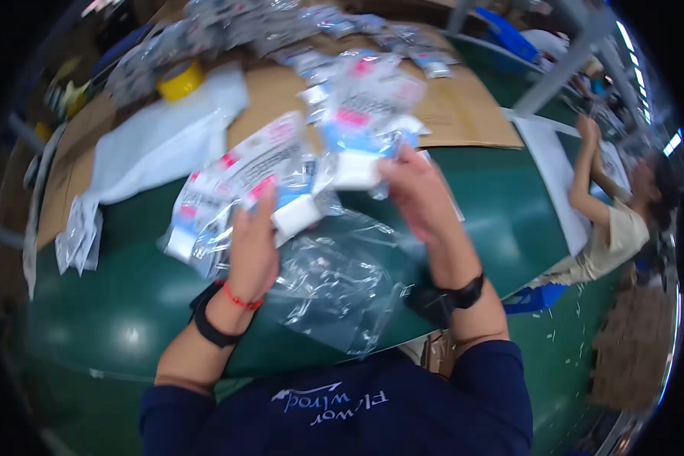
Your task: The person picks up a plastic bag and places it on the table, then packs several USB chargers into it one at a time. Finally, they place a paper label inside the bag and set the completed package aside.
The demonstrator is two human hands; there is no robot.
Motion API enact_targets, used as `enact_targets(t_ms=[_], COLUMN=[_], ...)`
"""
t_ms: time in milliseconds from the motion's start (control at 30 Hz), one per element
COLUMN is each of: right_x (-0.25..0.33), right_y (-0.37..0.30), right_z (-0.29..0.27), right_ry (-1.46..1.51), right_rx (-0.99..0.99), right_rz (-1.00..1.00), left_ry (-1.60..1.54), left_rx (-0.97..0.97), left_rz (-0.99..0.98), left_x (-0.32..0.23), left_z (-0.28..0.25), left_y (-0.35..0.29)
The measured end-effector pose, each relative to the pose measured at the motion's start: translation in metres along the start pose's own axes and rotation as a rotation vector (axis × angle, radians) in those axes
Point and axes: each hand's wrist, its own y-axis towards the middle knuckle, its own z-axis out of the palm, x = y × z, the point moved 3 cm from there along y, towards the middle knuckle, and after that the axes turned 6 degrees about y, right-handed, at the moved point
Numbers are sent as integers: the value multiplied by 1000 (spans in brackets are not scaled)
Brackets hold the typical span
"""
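My left hand [252, 247] is closed on several clear plastic packets [239, 178], fanned out to its left and above it. They have pink and blue print and white contents. Up and to the right, my right hand [422, 194] grips the lower edge of more such packets [368, 114], smeared a little by motion. The two bunches come close together in the middle, and I cannot tell whether they touch. Below them, a crumpled clear plastic bag [338, 285] lies on the green table [129, 304] between my forearms.
Brown cardboard [471, 114] covers the table's far part, with a heap of packets [235, 26] on it. A yellow tape roll [180, 80] and a whitish plastic sheet [159, 133] lie at the left. Another person [619, 220] sits at the right, beside a metal post [562, 68].
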Motion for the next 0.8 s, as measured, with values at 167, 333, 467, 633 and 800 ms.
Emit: enact_targets(t_ms=[167, 333, 467, 633, 800], right_x=[3, -12, -10, -8, -1], right_y=[-17, -17, -18, -18, -25], right_z=[31, 29, 31, 38, 35], right_ry=[-87, -365, -726, 111, -372], right_rx=[107, 137, 31, -64, 200], right_rz=[-76, 11, -334, -92, -281], left_ry=[158, -4, 474, 481, 422], left_rx=[60, 163, 252, 280, 106], left_rz=[-114, -164, 41, 1, 179], left_x=[6, 4, -3, -4, 7], left_z=[6, 3, 9, 12, 9], left_y=[-8, -11, -16, -15, -7])
